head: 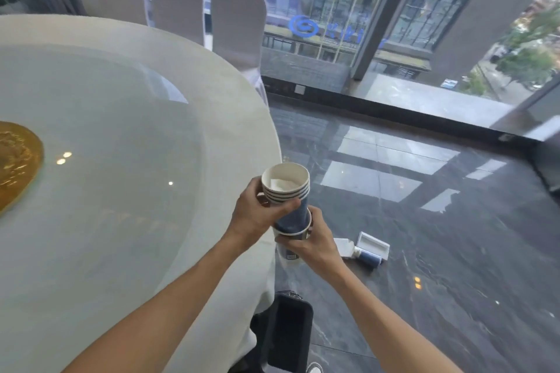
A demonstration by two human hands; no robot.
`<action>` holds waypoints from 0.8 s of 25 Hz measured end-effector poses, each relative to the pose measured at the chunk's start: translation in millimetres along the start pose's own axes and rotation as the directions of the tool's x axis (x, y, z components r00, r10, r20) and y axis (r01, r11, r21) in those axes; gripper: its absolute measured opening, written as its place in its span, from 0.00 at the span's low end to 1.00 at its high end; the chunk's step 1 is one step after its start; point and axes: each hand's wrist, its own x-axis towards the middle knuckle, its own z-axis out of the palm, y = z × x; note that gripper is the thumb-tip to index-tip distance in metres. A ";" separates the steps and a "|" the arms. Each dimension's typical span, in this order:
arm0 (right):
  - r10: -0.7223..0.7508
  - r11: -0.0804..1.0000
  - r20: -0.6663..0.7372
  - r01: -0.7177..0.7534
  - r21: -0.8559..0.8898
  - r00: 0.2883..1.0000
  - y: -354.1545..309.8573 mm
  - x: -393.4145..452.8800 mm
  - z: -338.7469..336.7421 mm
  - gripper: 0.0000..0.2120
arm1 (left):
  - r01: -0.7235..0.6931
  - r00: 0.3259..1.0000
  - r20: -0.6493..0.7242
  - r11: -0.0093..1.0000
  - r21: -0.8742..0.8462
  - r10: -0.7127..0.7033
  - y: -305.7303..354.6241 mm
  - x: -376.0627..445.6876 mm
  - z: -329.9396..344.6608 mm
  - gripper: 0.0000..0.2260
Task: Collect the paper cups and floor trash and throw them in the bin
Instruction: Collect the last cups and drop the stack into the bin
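A stack of several blue paper cups (286,188) with white rims is held at the table's right edge, a piece of white paper inside the top one. My left hand (257,215) grips the stack just below the rims. My right hand (309,244) holds a lower paper cup (292,236) into which the stack's bottom sits. On the dark floor to the right lies trash: a small white open box (372,244), a white piece (344,247) and a blue paper cup on its side (371,259).
A big round table (236,136) with a white cloth and a glass turntable (106,145) fills the left. White-covered chairs (238,18) stand behind it. A black bin (289,333) sits on the floor below my hands. Glass windows run along the far side.
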 end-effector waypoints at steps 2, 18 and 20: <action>0.014 0.998 -0.063 -0.010 0.057 0.998 4.7 -10.2 -13.3 0.32 | 0.008 0.994 0.106 0.999 0.042 -0.013 -7.7 -5.4 18.9 0.32; 0.154 0.985 -0.312 -0.119 0.127 0.938 53.5 -95.8 -83.7 0.31 | -0.038 0.840 0.537 0.979 0.199 -0.076 -33.6 -38.8 115.2 0.33; 0.169 0.984 -0.331 -0.140 0.111 0.929 62.8 -109.1 -85.7 0.33 | -0.035 0.806 0.584 0.978 0.206 -0.094 -37.0 -46.5 122.8 0.32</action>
